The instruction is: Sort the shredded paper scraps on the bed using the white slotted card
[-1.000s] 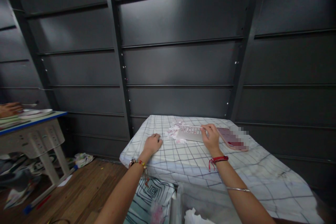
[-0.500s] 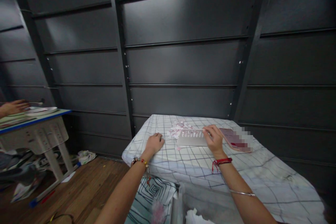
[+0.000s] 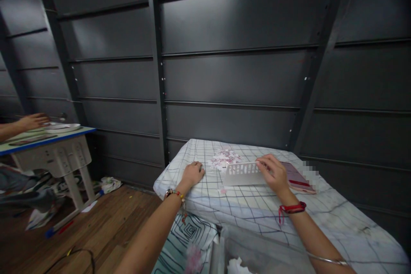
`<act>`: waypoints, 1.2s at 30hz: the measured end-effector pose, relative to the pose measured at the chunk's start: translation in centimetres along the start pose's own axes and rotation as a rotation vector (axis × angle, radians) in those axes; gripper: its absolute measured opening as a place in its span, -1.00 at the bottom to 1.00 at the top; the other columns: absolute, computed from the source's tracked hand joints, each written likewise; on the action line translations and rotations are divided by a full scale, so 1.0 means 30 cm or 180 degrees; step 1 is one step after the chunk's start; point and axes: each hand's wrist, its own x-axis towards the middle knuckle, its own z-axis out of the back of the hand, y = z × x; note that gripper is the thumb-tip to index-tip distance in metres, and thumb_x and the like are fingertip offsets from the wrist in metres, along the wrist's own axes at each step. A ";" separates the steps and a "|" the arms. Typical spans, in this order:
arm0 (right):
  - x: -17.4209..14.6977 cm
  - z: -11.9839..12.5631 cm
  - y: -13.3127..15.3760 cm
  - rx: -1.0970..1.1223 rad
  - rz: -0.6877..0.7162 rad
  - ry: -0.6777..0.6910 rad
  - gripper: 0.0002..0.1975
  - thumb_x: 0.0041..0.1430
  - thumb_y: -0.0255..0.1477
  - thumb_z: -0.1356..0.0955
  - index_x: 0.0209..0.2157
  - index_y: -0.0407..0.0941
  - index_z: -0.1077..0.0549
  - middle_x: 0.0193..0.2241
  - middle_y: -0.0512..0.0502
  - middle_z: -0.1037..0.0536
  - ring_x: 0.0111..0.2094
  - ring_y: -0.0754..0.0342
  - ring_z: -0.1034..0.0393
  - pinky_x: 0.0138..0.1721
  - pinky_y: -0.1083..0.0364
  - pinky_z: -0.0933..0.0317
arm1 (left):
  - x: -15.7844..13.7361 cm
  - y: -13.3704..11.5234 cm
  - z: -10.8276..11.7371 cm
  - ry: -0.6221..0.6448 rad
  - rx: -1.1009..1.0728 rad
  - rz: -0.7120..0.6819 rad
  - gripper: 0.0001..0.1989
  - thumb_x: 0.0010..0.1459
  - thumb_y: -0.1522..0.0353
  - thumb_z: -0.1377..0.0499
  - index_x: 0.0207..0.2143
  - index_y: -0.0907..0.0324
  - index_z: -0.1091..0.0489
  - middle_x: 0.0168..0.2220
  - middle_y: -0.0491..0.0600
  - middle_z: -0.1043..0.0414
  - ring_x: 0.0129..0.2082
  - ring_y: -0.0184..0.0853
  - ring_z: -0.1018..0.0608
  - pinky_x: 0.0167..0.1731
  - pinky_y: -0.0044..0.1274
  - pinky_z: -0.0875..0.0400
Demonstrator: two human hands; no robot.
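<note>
Your right hand point(image 3: 272, 173) pinches a white slotted panel point(image 3: 240, 176) toward the front edge of the checked sheet point(image 3: 237, 203), beside paper scraps point(image 3: 224, 157), your left hand point(image 3: 193, 174) resting apart, grip unclear, in an apparent positioning step whose next move calls for steadiness.

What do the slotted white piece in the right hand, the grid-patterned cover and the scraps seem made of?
Slotted white piece: probably smooth plastic, judging by its even, stiff face and regular openings; coated metal isn't ruled out.
Grid-patterned cover: likely matte cloth, since it creases and drapes over the edge.
Scraps: perhaps paper, thin-looking, but too small to be sure.
</note>
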 end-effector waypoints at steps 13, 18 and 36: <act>0.009 0.059 0.083 -0.0025 0.0425 0.0018 -0.90 0.13 -0.47 -0.29 -0.38 -0.09 -0.45 -0.47 -0.02 -0.41 -0.43 0.13 -0.34 -0.41 0.12 -0.24 | -0.004 -0.003 0.004 -0.0003 0.0014 -0.0013 -0.74 0.18 0.36 0.03 -0.19 0.23 -0.40 -0.13 0.09 -0.43 -0.14 -0.22 -0.47 -0.11 -0.48 -0.29; 0.003 0.027 0.077 -0.0260 0.0388 -0.0190 -0.89 0.14 -0.45 -0.28 -0.37 -0.08 -0.45 -0.47 -0.04 -0.41 -0.42 0.11 -0.34 -0.39 0.10 -0.26 | -0.007 -0.006 0.010 -0.0003 0.0015 -0.0004 -0.75 0.17 0.35 0.02 -0.20 0.22 -0.40 -0.13 0.09 -0.43 -0.14 -0.22 -0.47 -0.11 -0.48 -0.29; -0.032 0.010 0.041 -0.0404 0.0174 -0.0200 -0.86 0.16 -0.41 -0.27 -0.34 -0.06 -0.47 -0.44 -0.06 -0.43 -0.39 0.08 -0.36 -0.35 0.06 -0.28 | -0.007 -0.005 0.010 0.0035 -0.0010 0.0009 -0.74 0.19 0.34 0.02 -0.15 0.20 -0.39 -0.11 0.06 -0.43 -0.09 -0.23 -0.45 -0.05 -0.48 -0.27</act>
